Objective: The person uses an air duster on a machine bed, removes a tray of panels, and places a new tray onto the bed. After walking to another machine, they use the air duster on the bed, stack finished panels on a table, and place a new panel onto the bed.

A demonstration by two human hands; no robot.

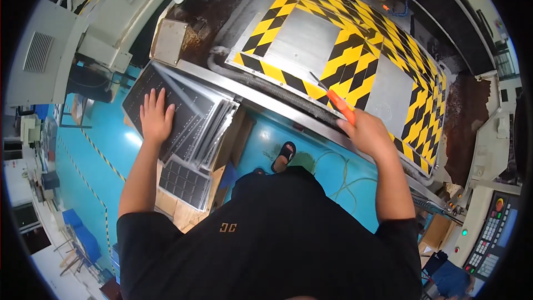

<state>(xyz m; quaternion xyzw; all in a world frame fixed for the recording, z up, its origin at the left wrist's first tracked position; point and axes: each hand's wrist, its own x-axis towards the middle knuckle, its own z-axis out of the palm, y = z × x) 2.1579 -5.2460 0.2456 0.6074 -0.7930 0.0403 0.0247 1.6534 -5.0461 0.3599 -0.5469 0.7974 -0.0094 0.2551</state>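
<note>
My left hand (155, 118) lies flat with fingers spread on top of a stack of dark perforated metal plates (191, 116) at my left. My right hand (371, 132) grips an orange-handled tool (340, 105) whose thin metal blade (317, 81) points up-left over the machine bed. The bed (311, 44) is bare grey metal framed by yellow-and-black hazard stripes (355, 64). The tool tip rests near the striped strip at the bed's front edge.
A smaller dark plate (184, 182) lies on a wooden pallet (183, 214) below the stack. The floor (94, 155) is teal with striped lines; my sandalled foot (284, 155) stands on it. A control panel (491, 233) is at the lower right, grey machine housing (50, 50) at the upper left.
</note>
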